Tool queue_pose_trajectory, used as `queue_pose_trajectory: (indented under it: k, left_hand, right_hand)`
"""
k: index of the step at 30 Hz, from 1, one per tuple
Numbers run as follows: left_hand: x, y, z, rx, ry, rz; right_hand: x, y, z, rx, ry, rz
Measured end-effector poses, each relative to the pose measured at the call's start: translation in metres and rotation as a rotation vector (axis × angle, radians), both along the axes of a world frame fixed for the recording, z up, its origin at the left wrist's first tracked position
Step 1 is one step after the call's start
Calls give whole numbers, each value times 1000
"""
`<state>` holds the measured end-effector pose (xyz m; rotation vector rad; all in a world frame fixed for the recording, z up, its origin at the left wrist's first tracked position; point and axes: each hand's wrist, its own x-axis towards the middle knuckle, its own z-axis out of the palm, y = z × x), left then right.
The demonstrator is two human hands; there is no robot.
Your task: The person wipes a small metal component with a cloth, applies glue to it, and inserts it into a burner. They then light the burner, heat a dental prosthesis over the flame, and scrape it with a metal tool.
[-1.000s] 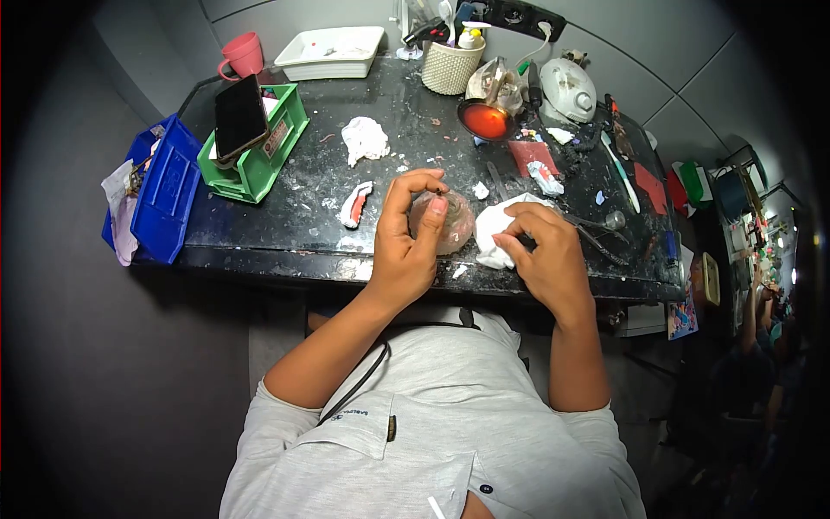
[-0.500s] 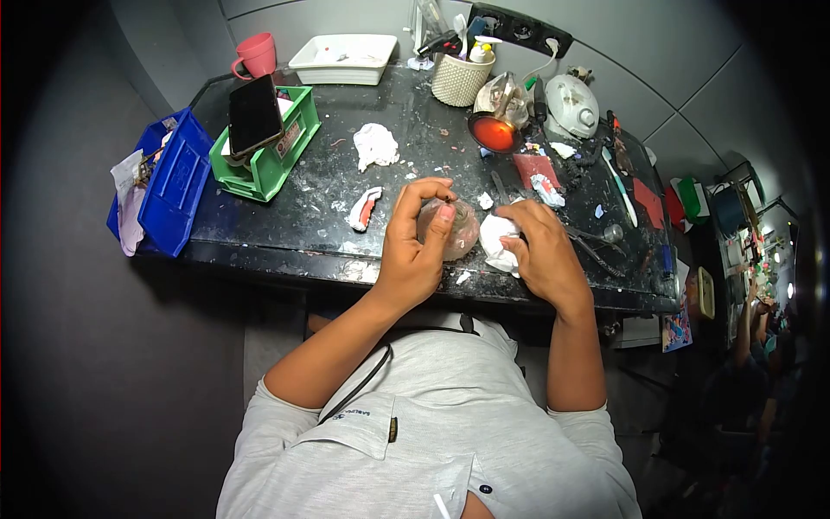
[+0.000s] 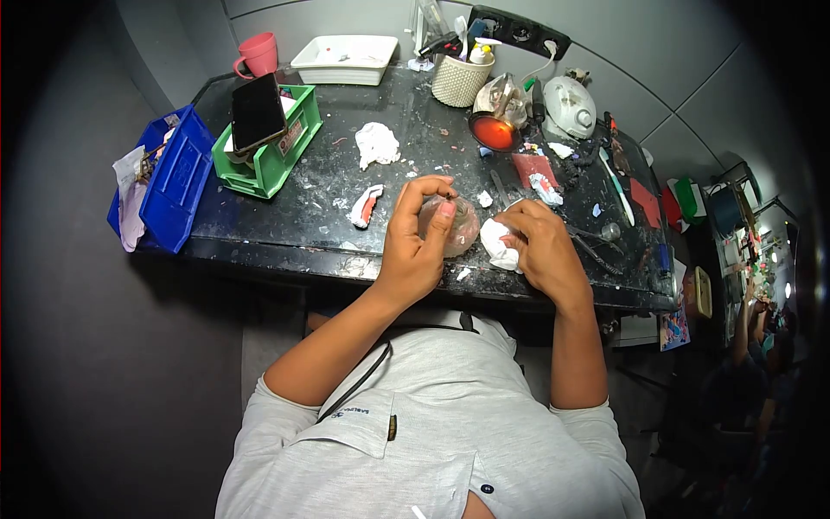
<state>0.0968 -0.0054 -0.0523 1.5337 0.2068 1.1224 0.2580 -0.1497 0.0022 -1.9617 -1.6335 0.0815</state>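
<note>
My left hand (image 3: pixel 415 238) is wrapped around the left side of a round, translucent pinkish object (image 3: pixel 461 232) near the table's front edge, thumb and fingers curled over its top. Just to the right, my right hand (image 3: pixel 545 249) pinches a crumpled white cloth or tissue (image 3: pixel 499 242) between thumb and fingers. A thin metal tool (image 3: pixel 497 183) lies behind the two hands. Small white scraps are scattered near them, one white lump (image 3: pixel 485 199) between and behind the hands. Fine detail inside the round object is too small to tell.
Around the black table (image 3: pixel 285 246) stand a green bin (image 3: pixel 290 143) with a phone (image 3: pixel 258 112), a blue bin (image 3: pixel 177 195), a white tray (image 3: pixel 341 73), a tool cup (image 3: pixel 462 82), a red-orange dish (image 3: pixel 494 132) and pliers (image 3: pixel 595 251). People show at far right.
The fingers of my right hand have drawn together in a tighter pinch on the white cloth. My left hand has hardly moved, and the view has shifted slightly.
</note>
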Motion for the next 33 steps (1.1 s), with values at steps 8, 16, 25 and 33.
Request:
queue_pose_trajectory:
  k: [8, 16, 25, 33]
  left_hand:
    - [0, 0, 1, -4, -5, -11]
    - [1, 1, 0, -11, -20, -16]
    - [3, 2, 7, 50, -47, 26]
    - [3, 1, 39, 365, 133, 177]
  right_hand:
    - [-3, -1, 4, -20, 13, -23]
    - [10, -5, 9, -47, 143, -71]
    - [26, -4, -1, 243, 735, 29]
    - [30, -6, -12, 421, 1425, 240]
